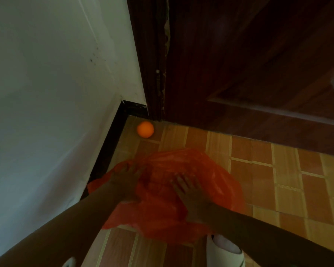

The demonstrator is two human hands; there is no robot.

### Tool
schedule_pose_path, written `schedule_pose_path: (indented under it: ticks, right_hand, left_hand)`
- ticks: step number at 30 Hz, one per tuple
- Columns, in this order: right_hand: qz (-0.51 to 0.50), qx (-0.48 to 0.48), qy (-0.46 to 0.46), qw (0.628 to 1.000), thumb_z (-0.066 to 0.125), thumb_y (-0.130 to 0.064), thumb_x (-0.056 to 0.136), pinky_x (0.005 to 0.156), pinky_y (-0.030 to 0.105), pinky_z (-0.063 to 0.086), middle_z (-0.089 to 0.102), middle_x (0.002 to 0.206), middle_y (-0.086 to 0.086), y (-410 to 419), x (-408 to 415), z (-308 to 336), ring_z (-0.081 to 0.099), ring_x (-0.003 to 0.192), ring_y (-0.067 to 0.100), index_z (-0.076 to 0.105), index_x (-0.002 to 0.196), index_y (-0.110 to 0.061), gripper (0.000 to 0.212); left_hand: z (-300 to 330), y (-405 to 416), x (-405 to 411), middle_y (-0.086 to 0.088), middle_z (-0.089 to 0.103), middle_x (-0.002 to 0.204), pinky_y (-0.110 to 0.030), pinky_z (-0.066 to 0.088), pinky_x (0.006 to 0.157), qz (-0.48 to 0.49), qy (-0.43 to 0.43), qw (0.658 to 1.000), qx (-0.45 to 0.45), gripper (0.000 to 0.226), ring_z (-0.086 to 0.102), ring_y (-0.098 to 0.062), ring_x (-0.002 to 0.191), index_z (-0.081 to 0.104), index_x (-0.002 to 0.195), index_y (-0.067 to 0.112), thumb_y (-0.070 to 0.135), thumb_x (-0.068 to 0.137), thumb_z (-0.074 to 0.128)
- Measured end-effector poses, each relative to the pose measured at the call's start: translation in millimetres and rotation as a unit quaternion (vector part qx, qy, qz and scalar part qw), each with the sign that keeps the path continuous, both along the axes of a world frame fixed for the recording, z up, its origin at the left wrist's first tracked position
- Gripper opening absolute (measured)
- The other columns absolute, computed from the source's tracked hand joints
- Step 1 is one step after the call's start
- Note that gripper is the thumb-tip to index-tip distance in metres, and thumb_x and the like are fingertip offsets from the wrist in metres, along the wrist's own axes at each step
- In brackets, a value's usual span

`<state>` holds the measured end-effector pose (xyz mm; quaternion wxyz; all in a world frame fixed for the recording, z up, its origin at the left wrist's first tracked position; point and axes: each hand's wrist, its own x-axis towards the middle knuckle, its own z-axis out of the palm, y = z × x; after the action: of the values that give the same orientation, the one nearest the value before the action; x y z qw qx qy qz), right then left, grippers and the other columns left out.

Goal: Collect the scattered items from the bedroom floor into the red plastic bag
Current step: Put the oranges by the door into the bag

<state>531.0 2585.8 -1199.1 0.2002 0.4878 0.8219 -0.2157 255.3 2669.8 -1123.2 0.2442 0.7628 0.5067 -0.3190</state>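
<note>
The red plastic bag [210, 176] hangs crumpled above the tiled floor in the lower middle of the view. My left hand [124, 176] holds its left edge, though the blur hides how the fingers lie. My right hand [187, 189] lies on the bag's middle with its fingers spread and fairly straight. An orange ball [145, 129] sits on the floor in the corner, beyond the bag and apart from both hands.
A white wall [56, 93] with a black skirting [112, 139] runs along the left. A dark wooden door [258, 64] closes off the far side. My white slipper [226, 249] shows at the bottom. Orange tiled floor [287, 180] stretches to the right.
</note>
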Motion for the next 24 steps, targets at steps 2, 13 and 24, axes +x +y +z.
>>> schedule_pose_path:
  ticks: [2, 13, 24]
  right_hand:
    - [0.009, -0.001, 0.009, 1.0, 0.082, -0.062, 0.073, 0.12, 0.06, -0.018, -0.034, 0.165, 0.009, 3.9, -0.7, 1.4, -0.031, 0.151, 0.035, -0.031, 0.157, -0.028, 0.145]
    - [0.012, -0.067, 0.155, 0.986, 0.086, -0.035, 0.078, 0.126, 0.052, -0.001, -0.021, 0.17, -0.004, 73.3, -26.7, 84.5, -0.017, 0.155, 0.019, -0.012, 0.16, -0.046, 0.129]
    - [-0.061, 0.081, 0.181, 0.978, 0.065, -0.04, 0.096, 0.125, 0.057, 0.016, 0.009, 0.171, 0.014, 185.2, -68.5, 54.1, 0.012, 0.157, 0.033, 0.022, 0.163, -0.02, 0.082]
  left_hand:
    - [-2.1, -1.0, 1.5, -0.006, -0.012, 0.171, -0.065, 0.016, 0.123, -0.002, -0.003, 1.0, -0.004, 0.135, -0.005, -0.039, 0.157, -0.021, 0.158, 0.039, 0.072, 0.071, 0.076]
    - [7.0, 1.6, -4.9, -0.005, 0.012, 0.17, -0.058, 0.025, 0.121, 0.041, -0.074, 0.992, 0.09, 0.119, 0.01, -0.034, 0.155, -0.002, 0.163, 0.033, 0.067, 0.075, 0.071]
    - [27.0, 1.8, -19.9, -0.011, 0.003, 0.171, -0.062, 0.014, 0.124, 0.074, -0.024, 0.991, 0.11, 0.094, 0.005, -0.035, 0.157, 0.004, 0.164, 0.021, 0.06, 0.095, 0.055]
